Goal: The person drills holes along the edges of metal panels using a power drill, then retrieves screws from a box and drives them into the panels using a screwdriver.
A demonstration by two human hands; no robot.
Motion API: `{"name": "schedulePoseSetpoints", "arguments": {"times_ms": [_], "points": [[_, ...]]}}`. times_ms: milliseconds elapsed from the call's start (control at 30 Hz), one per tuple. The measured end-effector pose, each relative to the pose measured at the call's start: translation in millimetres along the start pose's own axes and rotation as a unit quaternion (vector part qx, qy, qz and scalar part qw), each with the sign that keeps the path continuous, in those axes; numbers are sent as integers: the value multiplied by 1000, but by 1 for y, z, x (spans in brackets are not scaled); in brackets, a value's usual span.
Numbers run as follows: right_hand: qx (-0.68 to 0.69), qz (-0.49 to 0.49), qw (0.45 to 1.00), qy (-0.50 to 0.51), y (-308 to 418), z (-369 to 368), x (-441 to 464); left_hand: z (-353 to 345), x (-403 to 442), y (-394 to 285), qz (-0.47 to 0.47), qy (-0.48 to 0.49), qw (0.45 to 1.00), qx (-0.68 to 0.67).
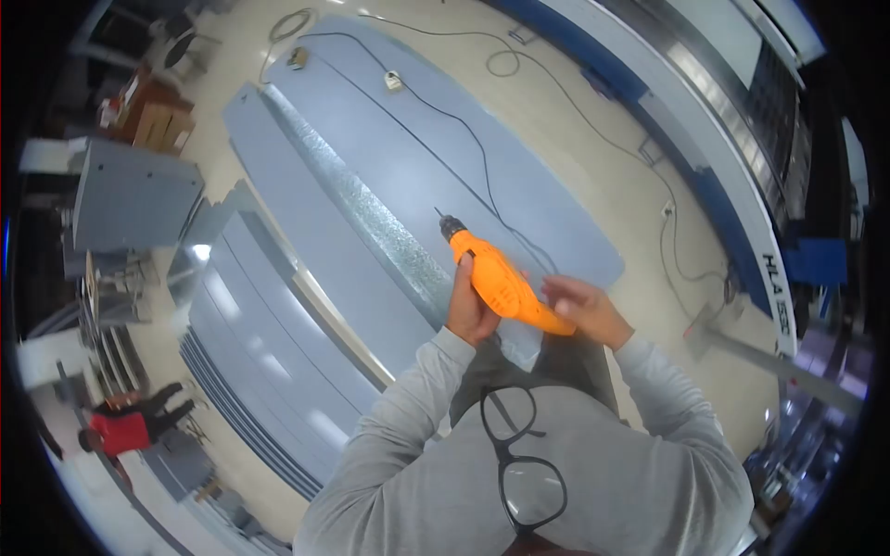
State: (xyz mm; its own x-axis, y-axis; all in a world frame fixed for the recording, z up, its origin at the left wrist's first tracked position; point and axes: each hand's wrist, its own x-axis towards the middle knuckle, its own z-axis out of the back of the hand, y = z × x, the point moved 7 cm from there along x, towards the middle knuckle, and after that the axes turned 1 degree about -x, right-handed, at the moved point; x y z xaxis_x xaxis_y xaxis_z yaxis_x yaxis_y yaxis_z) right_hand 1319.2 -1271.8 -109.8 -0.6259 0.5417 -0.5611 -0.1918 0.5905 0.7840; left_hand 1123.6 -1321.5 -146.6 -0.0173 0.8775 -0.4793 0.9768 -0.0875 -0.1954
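An orange power drill (pixel 501 280) is held in front of my body, its black chuck (pixel 451 226) and thin bit pointing away to the upper left. My left hand (pixel 470 301) is closed around the side of the drill body, thumb along the casing. Beside the drill's rear end is my right hand (pixel 590 311), fingers stretched out and apart; whether it touches the casing is unclear. Below the drill lies a large grey-blue panel (pixel 417 120) with a shiny metallic strip (pixel 348 190) along it. A dark cable (pixel 477 139) runs across the panel.
A white socket block (pixel 393 81) sits on the panel. More grey panels (pixel 269 324) are stacked at left. A blue and white machine (pixel 714 157) stands along the right, with cables on the floor. A person in a red top (pixel 120 432) is at far lower left.
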Motion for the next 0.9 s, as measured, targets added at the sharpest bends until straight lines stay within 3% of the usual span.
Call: {"name": "schedulePoseSetpoints", "arguments": {"times_ms": [100, 133, 233, 400, 600, 700, 900], "points": [[-235, 105, 959, 114, 21, -22, -31, 20, -17, 51, -47, -14, 999, 6], [-164, 110, 975, 102, -2, -19, -30, 8, -23, 62, -73, -4, 997, 6], [-290, 122, 946, 80, -28, 16, -52, 17, -28, 116, -95, -51, 994, 5], [-261, 205, 938, 94, -90, 130, -96, 15, -21, 250, -111, -127, 986, 8], [-225, 157, 955, 116, -125, 249, -210, -10, -44, 413, -34, -206, 977, 37], [-228, 81, 964, 107, -147, 289, -258, -14, -49, 479, 31, -222, 974, 35], [-223, 27, 973, 53, -157, 347, -342, -31, -56, 582, 112, -171, 979, 14]]}}
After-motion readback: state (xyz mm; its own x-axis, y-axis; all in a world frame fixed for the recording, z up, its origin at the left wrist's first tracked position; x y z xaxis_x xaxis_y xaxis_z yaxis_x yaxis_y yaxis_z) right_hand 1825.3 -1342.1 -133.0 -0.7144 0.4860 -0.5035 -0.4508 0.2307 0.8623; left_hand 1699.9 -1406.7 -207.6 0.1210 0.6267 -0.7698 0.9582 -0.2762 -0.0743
